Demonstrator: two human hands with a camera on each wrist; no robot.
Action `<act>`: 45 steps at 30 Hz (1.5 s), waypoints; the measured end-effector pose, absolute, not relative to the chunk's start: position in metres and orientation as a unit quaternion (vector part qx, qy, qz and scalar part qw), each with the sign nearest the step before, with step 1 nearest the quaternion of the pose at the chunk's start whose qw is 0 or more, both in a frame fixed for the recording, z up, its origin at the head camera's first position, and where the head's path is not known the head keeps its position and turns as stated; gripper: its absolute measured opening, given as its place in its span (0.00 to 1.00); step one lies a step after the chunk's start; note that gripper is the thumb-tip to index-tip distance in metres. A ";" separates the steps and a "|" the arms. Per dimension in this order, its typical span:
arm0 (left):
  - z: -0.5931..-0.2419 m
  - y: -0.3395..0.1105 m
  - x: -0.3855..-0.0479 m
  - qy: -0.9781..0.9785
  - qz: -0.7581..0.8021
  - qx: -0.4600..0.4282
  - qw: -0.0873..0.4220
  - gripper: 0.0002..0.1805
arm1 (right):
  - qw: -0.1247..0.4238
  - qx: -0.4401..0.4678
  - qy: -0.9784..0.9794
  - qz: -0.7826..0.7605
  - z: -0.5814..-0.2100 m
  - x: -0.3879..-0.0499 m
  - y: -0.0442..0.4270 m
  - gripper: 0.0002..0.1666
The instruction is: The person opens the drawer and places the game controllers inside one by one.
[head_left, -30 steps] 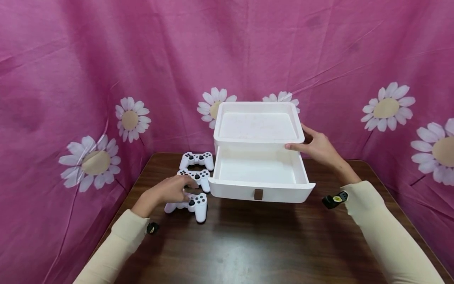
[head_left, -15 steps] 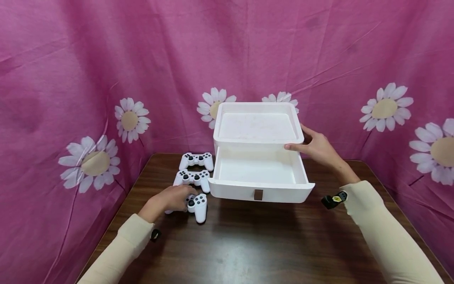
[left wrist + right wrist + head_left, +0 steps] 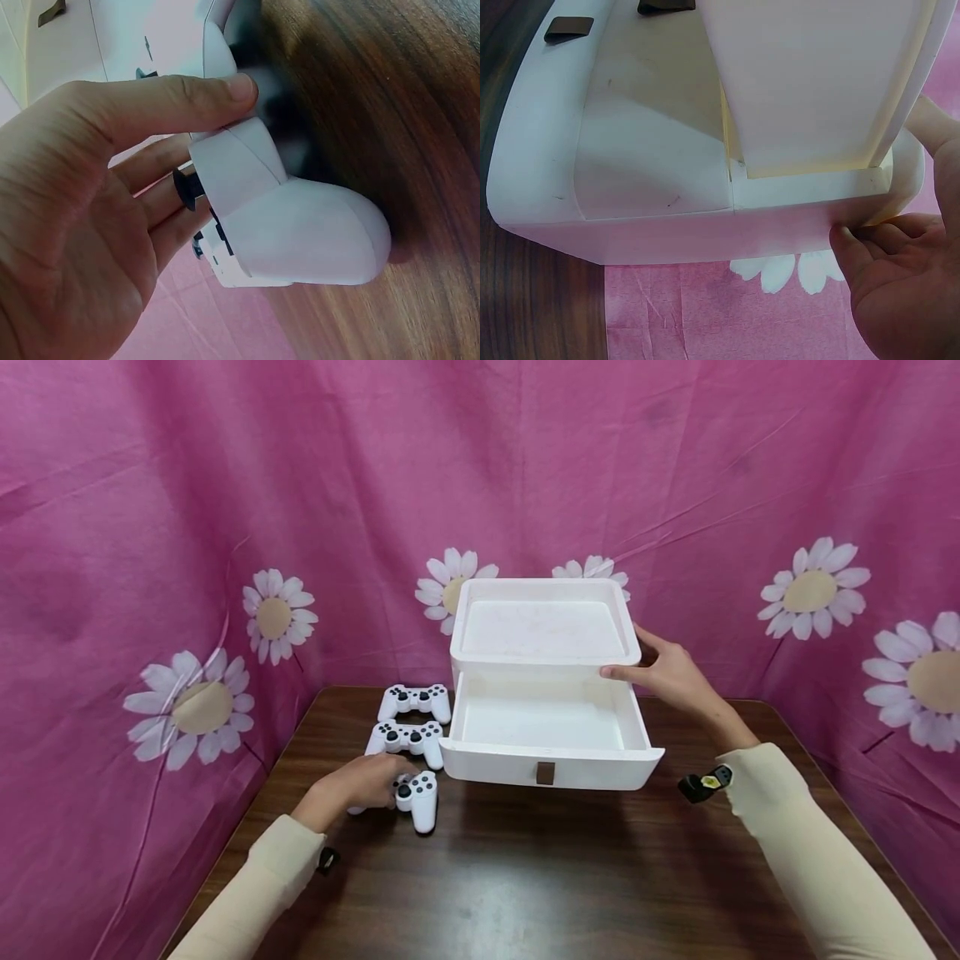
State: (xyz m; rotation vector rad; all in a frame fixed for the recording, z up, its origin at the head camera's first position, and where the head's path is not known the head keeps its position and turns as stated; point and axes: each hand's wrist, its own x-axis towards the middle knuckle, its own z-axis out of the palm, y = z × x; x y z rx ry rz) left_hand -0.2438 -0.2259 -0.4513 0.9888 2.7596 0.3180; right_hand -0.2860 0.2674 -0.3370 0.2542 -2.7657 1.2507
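Note:
The nearest white game controller lies on the table, and my left hand pinches it. In the left wrist view, my thumb is on one side of the controller and my fingers reach round the other. A white drawer unit stands right of the controllers. Its upper drawer is pulled out and holds nothing visible. My right hand grips the unit's right upper edge, thumb on the front; in the right wrist view, fingers touch its side.
Two more white controllers, a middle one and a far one, lie in a row behind the held one. A pink curtain with daisies hangs around the brown wooden table. The drawer front carries a brown tab.
My left hand has come down and slightly nearer, from above the controllers to a pinch on the nearest one. My right hand and the drawer unit stay in place.

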 end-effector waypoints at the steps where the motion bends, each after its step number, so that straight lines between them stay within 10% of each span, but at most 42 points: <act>1: -0.451 -0.226 -0.243 0.933 0.105 0.331 0.096 0.30 | 0.048 0.085 -0.907 0.410 -0.337 -0.286 0.267 0.61; 16: -0.430 -0.236 -0.246 0.939 0.098 0.315 0.091 0.28 | 0.052 0.083 -0.908 0.407 -0.336 -0.285 0.266 0.61; 45: -0.272 -0.233 -0.254 0.944 0.129 0.293 0.076 0.30 | 0.055 0.082 -0.916 0.388 -0.336 -0.286 0.268 0.63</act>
